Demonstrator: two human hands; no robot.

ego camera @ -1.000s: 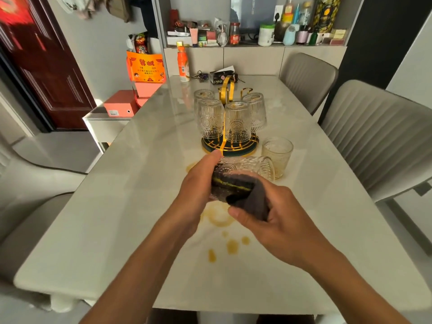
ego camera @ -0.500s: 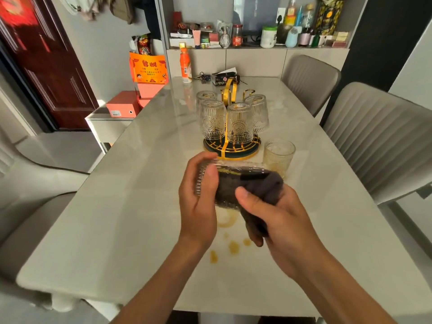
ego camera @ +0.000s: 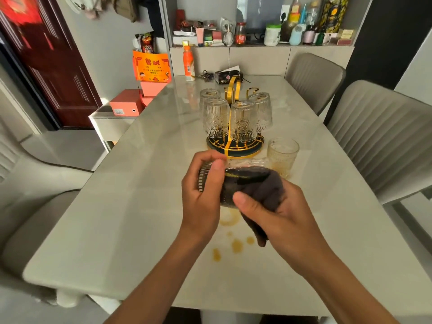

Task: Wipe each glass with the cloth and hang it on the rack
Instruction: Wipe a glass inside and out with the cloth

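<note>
My left hand (ego camera: 202,195) grips a ribbed clear glass (ego camera: 207,177) lying on its side above the table. A dark cloth (ego camera: 259,188) is stuffed into the glass's mouth, and my right hand (ego camera: 278,218) holds that cloth, thumb pressed on it. Behind stands the gold rack (ego camera: 235,149) on a round dark base, with several patterned glasses hanging upside down on it. One more glass (ego camera: 282,154) stands upright on the table to the right of the rack.
Orange-brown spill rings and drops (ego camera: 235,244) mark the pale table (ego camera: 131,206) below my hands. An orange bottle (ego camera: 188,64), keys and a black box sit at the far end. Grey chairs (ego camera: 383,136) line the right side, another the left.
The glass has turned in my hands, and the cloth has gone deeper into its mouth. My right hand has shifted a little rightward with the cloth.
</note>
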